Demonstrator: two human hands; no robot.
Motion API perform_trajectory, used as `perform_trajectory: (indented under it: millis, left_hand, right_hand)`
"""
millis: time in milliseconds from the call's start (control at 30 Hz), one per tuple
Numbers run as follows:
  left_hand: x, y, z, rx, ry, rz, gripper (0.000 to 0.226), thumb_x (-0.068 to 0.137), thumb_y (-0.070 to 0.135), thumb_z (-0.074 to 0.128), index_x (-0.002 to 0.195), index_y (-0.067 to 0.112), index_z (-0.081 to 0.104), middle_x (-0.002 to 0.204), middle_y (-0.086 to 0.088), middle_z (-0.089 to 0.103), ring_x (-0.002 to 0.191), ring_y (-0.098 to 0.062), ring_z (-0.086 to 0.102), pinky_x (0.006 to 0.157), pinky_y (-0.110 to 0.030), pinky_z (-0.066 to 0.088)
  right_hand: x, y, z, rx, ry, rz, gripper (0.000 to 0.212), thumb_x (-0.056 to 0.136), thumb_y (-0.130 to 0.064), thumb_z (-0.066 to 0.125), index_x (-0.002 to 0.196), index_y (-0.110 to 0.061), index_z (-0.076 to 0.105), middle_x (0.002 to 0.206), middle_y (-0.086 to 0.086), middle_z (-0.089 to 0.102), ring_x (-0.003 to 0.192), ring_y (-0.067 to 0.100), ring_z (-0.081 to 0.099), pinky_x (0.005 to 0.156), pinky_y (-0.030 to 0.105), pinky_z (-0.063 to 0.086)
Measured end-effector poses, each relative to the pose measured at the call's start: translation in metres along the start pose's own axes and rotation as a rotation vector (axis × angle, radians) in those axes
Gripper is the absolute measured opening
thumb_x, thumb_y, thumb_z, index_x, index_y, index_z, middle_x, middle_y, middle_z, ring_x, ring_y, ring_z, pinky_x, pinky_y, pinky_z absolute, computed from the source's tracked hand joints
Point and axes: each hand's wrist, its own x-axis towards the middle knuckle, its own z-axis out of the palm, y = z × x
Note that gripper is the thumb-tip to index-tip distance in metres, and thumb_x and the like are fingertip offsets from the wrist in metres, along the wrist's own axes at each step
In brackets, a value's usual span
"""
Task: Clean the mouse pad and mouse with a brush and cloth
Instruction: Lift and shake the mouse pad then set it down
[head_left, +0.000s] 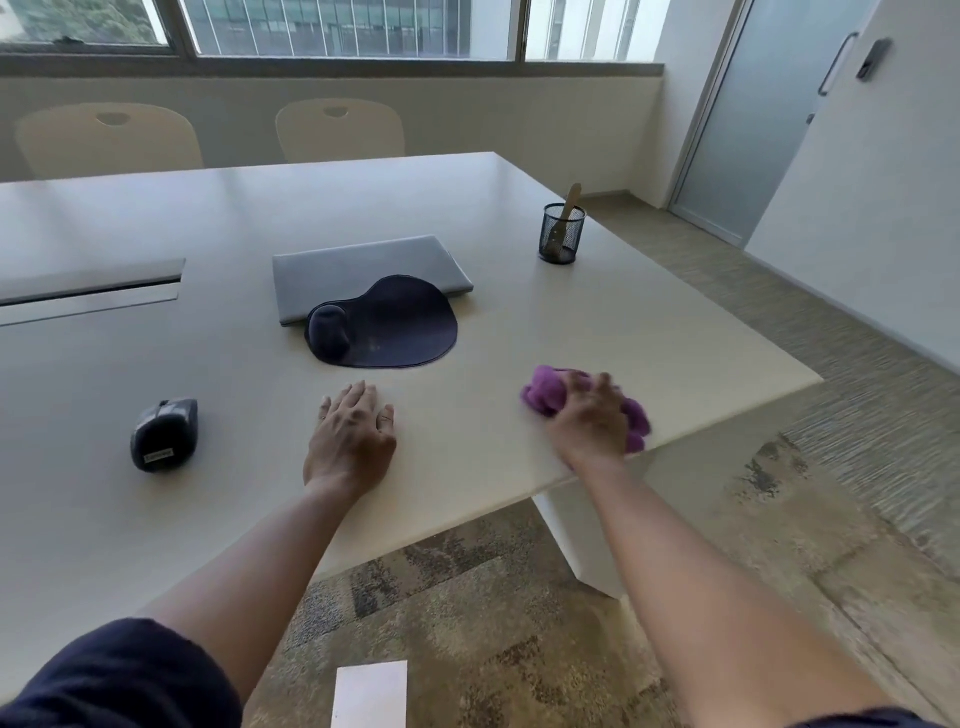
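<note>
Mouse pad (387, 325) lies on the table (597, 332), partly over a closed laptop (363, 267), beyond both hands. Right hand (589, 421) clutches the purple cloth (545, 392). Left hand (353, 439) rests flat, fingers straight; mouse (163, 434) sits to its left.

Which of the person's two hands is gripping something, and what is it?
The right hand grips the purple cloth near the table's corner; the left hand lies flat on the table, holding nothing.
</note>
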Motion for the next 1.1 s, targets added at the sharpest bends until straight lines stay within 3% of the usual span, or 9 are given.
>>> perform_trajectory:
  millis: [133,367,600,700,767,833,933,1000,1100]
  left_hand:
    - [-0.005,0.003,-0.005,-0.011,0.007,-0.002,0.052,0.103,0.035,0.029,0.147,0.009,0.039,0.157,-0.007,0.034,0.147,-0.019,0.024,0.123,-0.036,0.007]
    - [-0.031,-0.013,-0.019,-0.022,0.042,-0.041,0.048,0.103,0.033,0.031,0.145,0.012,0.043,0.154,-0.004,0.039,0.146,-0.017,0.028,0.122,-0.035,0.009]
    - [-0.054,-0.027,-0.030,-0.045,0.034,-0.069,0.047,0.104,0.031,0.033,0.145,0.012,0.045,0.153,-0.004,0.040,0.144,-0.018,0.032,0.122,-0.037,0.013]
    - [-0.061,-0.024,-0.031,-0.058,0.056,-0.049,0.046,0.103,0.031,0.034,0.143,0.012,0.048,0.151,-0.004,0.044,0.142,-0.018,0.035,0.122,-0.036,0.013]
    - [-0.066,-0.022,-0.034,-0.060,0.075,-0.054,0.046,0.103,0.031,0.034,0.142,0.012,0.049,0.151,-0.004,0.045,0.141,-0.018,0.037,0.122,-0.035,0.014]
    - [-0.072,-0.026,-0.039,-0.064,0.099,-0.084,0.046,0.103,0.032,0.035,0.142,0.014,0.049,0.151,-0.003,0.045,0.141,-0.018,0.038,0.121,-0.034,0.016]
    - [-0.086,-0.040,-0.052,-0.061,0.156,-0.163,0.045,0.103,0.034,0.035,0.141,0.017,0.051,0.150,0.000,0.046,0.139,-0.019,0.040,0.118,-0.036,0.025]
    - [-0.098,-0.056,-0.062,-0.046,0.186,-0.223,0.044,0.103,0.034,0.035,0.140,0.019,0.052,0.149,0.001,0.047,0.138,-0.022,0.040,0.116,-0.038,0.029]
    - [-0.116,-0.082,-0.075,-0.029,0.207,-0.314,0.043,0.103,0.035,0.035,0.140,0.021,0.052,0.150,0.003,0.046,0.138,-0.029,0.039,0.114,-0.041,0.032]
  right_hand:
    - [0.002,0.027,-0.007,0.025,0.019,0.137,0.038,0.093,-0.028,0.048,0.130,-0.019,0.044,0.130,0.019,0.035,0.118,0.043,0.042,0.096,0.047,0.042]
    - [-0.054,-0.055,0.011,0.100,-0.122,-0.320,0.040,0.085,-0.027,0.052,0.123,-0.022,0.041,0.125,0.016,0.038,0.111,0.038,0.047,0.089,0.044,0.049]
    - [-0.102,-0.081,0.000,0.455,-0.530,-0.698,0.051,0.075,-0.007,0.064,0.121,-0.028,0.061,0.122,-0.002,0.051,0.114,0.020,0.053,0.108,0.032,0.040]
    - [-0.104,-0.066,-0.016,0.444,-0.853,-0.694,0.053,0.073,0.005,0.062,0.111,-0.031,0.068,0.111,-0.015,0.057,0.097,0.009,0.057,0.090,0.018,0.048]
    - [-0.097,-0.057,-0.030,0.429,-0.965,-0.626,0.055,0.071,0.004,0.059,0.099,-0.042,0.070,0.101,-0.012,0.067,0.084,0.012,0.063,0.081,0.030,0.059]
    - [-0.087,-0.054,-0.038,0.668,-0.930,-0.471,0.054,0.068,0.006,0.056,0.092,-0.040,0.070,0.097,0.006,0.072,0.080,0.022,0.065,0.069,0.037,0.058]
    - [-0.069,-0.067,-0.033,0.935,-0.516,-0.296,0.041,0.073,-0.003,0.065,0.097,-0.036,0.066,0.095,-0.001,0.070,0.089,0.021,0.066,0.067,0.021,0.055]
    - [-0.057,-0.083,-0.013,0.715,-0.245,-0.269,0.043,0.076,-0.015,0.066,0.115,-0.033,0.061,0.109,0.003,0.064,0.106,0.025,0.058,0.090,0.032,0.052]
    - [-0.060,-0.111,0.019,0.349,-0.224,-0.311,0.063,0.081,-0.028,0.062,0.142,-0.028,0.044,0.135,0.013,0.048,0.125,0.035,0.042,0.111,0.042,0.032]
